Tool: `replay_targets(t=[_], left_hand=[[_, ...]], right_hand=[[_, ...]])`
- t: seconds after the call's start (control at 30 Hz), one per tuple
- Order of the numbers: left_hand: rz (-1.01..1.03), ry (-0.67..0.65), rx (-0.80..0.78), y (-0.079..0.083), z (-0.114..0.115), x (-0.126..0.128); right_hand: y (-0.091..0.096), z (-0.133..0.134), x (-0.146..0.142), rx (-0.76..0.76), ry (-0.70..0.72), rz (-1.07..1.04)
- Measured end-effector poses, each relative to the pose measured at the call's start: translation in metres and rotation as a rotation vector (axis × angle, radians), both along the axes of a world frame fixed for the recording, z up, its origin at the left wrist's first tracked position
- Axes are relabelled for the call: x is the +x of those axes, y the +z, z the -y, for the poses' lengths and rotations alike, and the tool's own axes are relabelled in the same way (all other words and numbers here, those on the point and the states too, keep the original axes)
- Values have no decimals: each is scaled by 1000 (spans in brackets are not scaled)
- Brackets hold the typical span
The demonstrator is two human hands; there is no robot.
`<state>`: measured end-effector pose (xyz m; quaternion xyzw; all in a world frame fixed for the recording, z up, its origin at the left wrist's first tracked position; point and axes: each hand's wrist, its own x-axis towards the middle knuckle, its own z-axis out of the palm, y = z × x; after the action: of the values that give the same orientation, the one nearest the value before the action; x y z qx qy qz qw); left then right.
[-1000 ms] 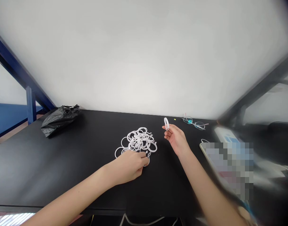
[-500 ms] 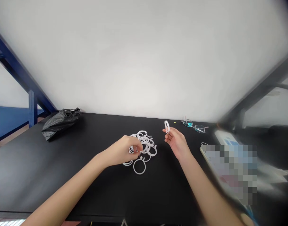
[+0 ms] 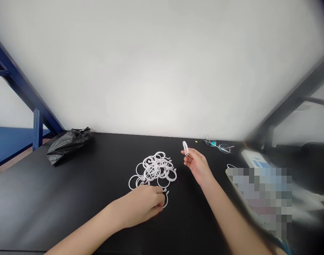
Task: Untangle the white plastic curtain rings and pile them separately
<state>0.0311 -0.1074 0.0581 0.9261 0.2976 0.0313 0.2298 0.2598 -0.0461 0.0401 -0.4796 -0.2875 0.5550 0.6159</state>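
Observation:
A loose pile of white plastic rings (image 3: 154, 168), each with a small clasp-like nub, lies mid-table. My left hand (image 3: 146, 202) is at the pile's near edge, its fingers curled and closed around one white ring (image 3: 166, 200); the rest of that ring is hidden behind the fingers. Raised to the right of the pile, my right hand (image 3: 199, 163) pinches another white ring (image 3: 185, 147) upright between thumb and forefinger. Its other fingers are bent loosely beneath.
On the black table (image 3: 103, 187), a crumpled black plastic bag (image 3: 69, 143) lies at the back left. Eyeglasses (image 3: 217, 145) rest at the back right. A blurred-out device (image 3: 257, 202) and a white box (image 3: 253, 157) are on the right. A white wall (image 3: 151, 71) stands behind.
My left hand has come down from the pile toward the table's front edge and closed on the nearest ring. My right hand still holds its ring in almost the same place.

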Motion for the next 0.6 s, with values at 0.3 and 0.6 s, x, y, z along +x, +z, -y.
replay_targets(t=[0.3,0.6], left_hand=[[240,171,251,0,-58,-3],[333,214,183,-19,-69,0]], right_hand=[[-1,-1,1,18,-2,3],[-1,2,-5,51,34,6]])
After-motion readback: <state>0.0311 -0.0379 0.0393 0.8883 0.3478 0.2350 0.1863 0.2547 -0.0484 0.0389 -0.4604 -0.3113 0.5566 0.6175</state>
